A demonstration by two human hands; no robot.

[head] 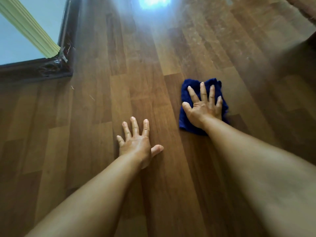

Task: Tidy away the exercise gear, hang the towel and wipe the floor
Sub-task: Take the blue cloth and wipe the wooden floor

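Right hand: fingers straight and spread, palm pressed flat on top of a dark blue cloth. Nothing pinched or curled round it, it just bears down. Left hand: also flat, fingers fanned, thumb out to the side, palm resting on bare floor. It holds nothing and is apart from the cloth.

Cloth is the landmark from here on. It lies bunched or folded on the floor under the right hand, with its edges sticking out past the fingertips and beside the wrist. The left hand sits nearer the camera than the cloth and off to its left. Both bare forearms run back from the cloth toward the camera.

Floor is brown wood-look planks, the boards running away from the camera past the cloth. A bright glare patch sits on the floor well beyond the cloth, at the top edge.

Far left of the cloth and beyond it: a dark ornate frame standing on the floor, probably a mirror, with a pale yellow ridged strip showing in its pale panel. Right of the cloth the view is blurred, so I can't tell what the dark shape there is.
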